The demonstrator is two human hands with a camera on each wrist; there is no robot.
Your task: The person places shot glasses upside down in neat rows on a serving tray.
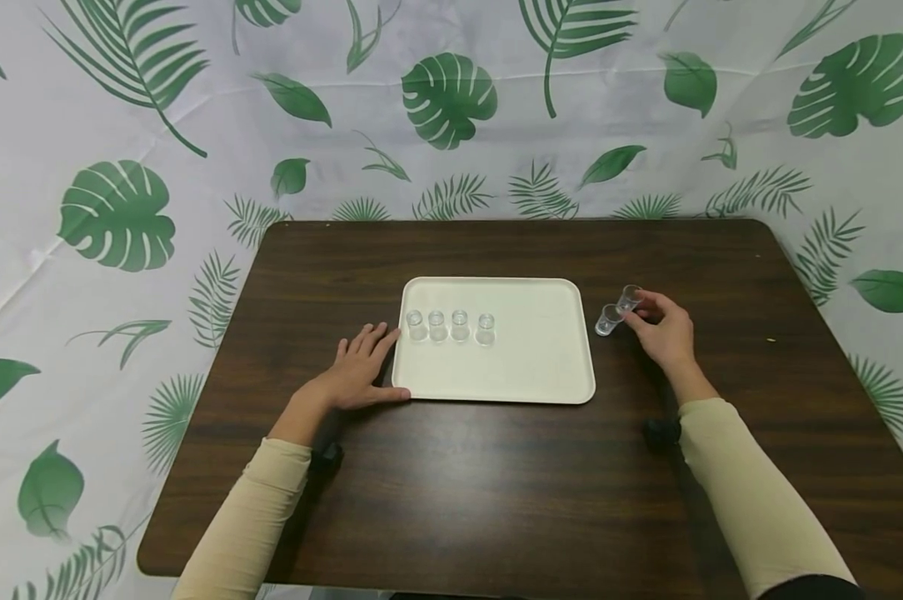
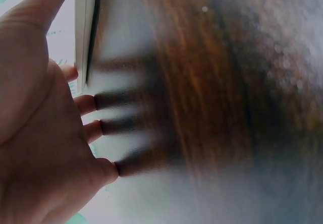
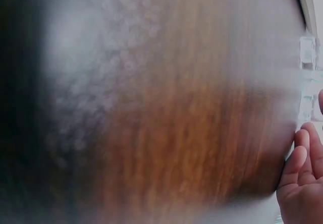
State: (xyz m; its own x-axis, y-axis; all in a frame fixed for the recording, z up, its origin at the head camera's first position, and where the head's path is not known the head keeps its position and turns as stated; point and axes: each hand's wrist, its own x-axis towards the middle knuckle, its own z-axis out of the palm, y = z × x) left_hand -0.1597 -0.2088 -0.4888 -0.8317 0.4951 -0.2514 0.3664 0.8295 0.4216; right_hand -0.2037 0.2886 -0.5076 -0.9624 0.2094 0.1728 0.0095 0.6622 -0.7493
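Observation:
Several small clear shot glasses stand in a row on the left half of a cream tray in the head view. They look narrower at the top than below. My left hand lies at the tray's left edge with fingers spread, thumb and index finger touching the rim. Right of the tray, my right hand pinches a clear shot glass between thumb and fingers. Another shot glass stands just left of that one, mouth up. In the right wrist view, glass shows only at the edge.
The dark wooden table extends around the tray on all sides. Behind it hangs a white cloth with green leaf prints. Dark wrist devices sit under both forearms.

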